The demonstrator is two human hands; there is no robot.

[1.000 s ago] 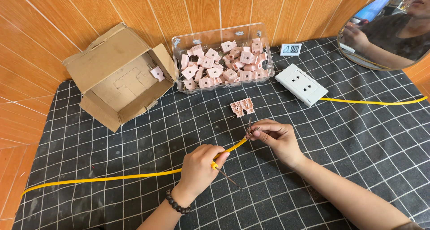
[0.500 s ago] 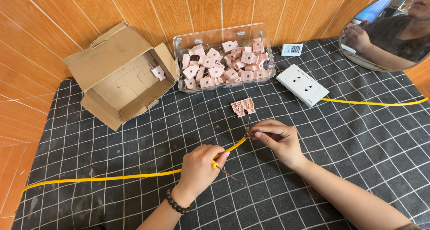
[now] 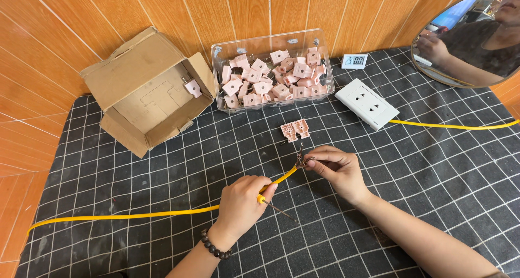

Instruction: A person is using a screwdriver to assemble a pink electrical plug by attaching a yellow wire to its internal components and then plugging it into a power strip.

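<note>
Spanning both hands [image 3: 244, 199]: yellow cable [image 3: 281, 177]

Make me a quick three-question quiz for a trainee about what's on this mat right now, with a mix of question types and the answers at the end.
1. True or false: the left hand holds the yellow cable.
2. Where do most of the pink plug parts lie?
A) in the clear plastic bin
B) in the cardboard box
C) on the white socket plate
3. Fill in: the right hand pinches the bare ____ at the cable's stripped end.

Key
1. True
2. A
3. wires
</note>
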